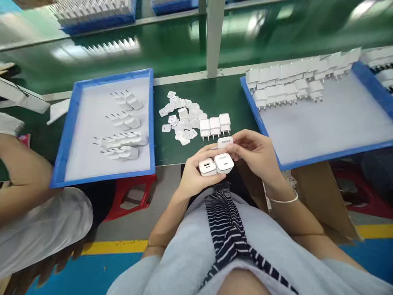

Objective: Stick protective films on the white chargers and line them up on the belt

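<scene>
Left fingers (pixel 211 179) clasp two chargers (pixel 224 164); right fingers (pixel 242 150) pinch a cover (pixel 224 141).

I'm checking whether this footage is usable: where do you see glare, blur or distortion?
Head view: glare streaks the green panel. Head view: the co-worker's white shirt looks soft, smeared. Head view: the right-hand tray seems stretched toward the edge. Head view: two chargers in the left hand look fairly sharp.

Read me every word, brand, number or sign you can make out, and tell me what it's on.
None can be read for certain.
White cover at the right hand: dark lettering, too small and blurred.
Charger nearer the right hand, of two in the left hand: faint lettering, unreadable.
</scene>
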Motion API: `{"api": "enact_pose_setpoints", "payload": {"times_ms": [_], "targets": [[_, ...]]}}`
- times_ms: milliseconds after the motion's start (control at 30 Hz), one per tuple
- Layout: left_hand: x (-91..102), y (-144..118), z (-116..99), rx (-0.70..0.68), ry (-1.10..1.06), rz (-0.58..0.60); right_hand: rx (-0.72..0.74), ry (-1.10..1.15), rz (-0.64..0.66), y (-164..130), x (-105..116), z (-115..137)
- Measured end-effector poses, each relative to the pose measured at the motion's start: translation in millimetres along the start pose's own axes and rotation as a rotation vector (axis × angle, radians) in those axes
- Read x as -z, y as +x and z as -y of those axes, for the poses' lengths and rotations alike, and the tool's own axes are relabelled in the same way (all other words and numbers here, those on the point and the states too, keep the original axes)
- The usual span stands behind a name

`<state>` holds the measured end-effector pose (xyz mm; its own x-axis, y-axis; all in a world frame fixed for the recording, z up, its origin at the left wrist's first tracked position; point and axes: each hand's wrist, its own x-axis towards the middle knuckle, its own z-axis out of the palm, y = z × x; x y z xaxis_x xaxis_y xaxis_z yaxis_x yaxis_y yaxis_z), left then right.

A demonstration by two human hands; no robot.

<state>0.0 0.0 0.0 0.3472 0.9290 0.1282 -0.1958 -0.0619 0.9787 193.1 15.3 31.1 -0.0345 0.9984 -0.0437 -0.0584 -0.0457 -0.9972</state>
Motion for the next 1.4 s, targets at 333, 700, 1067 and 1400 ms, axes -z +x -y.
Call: {"api": "enact_pose_setpoints", "payload": {"times_ms": [333, 700, 1067, 1400], "targets": [[-1.1, 1.1, 4.0, 0.093, -0.044, -0.024, 0.167, -0.257, -0.002, 3.4, 1.0, -5.3], [-6.1, 3.8, 3.1, 0.075, 0.069, -0.08, 0.387, -0.524, 0.136, 13.7, 8.1, -1.2], [-13.7, 7.8, 4.7, -0.233, 0.457, -0.203, -0.065, 0.059, 0.052, -21.9, -10.9, 12.5], [-16.0, 5.4, 5.1, -0.324, 0.576, -0.161, -0.272, 0.108, 0.173, -13.4, -17.6, 24.2]]}}
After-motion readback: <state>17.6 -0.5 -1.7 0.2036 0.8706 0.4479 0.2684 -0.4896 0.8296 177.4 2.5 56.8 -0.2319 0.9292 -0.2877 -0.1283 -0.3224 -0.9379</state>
